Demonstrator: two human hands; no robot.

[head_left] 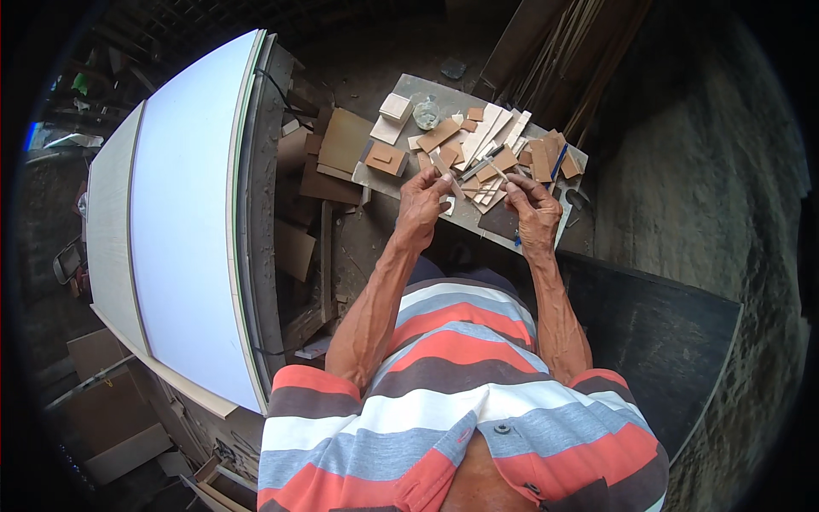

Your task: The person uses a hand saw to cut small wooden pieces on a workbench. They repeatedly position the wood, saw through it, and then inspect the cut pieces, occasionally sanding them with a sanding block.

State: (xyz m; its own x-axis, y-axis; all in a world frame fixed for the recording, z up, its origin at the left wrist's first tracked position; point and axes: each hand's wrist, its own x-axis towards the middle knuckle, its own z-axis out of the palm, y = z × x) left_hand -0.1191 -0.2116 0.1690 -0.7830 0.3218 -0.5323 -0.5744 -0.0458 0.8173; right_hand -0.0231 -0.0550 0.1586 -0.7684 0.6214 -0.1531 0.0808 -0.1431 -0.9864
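Note:
Over the near edge of a small work table [375, 181], my left hand [421, 207] is closed with thumb and fingers on a thin wooden strip [441, 163]. To its right, my right hand [536, 213] pinches a slim pale wooden stick [500, 173], its tip pointing up and left. The two hands are apart. Beneath and beyond them lie several brown board pieces [438, 135] and long pale wooden strips [482, 136] in a loose pile. A brown block with a small raised piece [386, 159] rests left of my left hand.
A clear cup [426, 113] and stacked pale blocks [394, 109] are at the table's far left. A blue pen [559, 160] lies at the right. Large white panels [188, 213] stand on the left, a dark board [657, 333] on the right. Long thin sticks [572, 51] lean behind.

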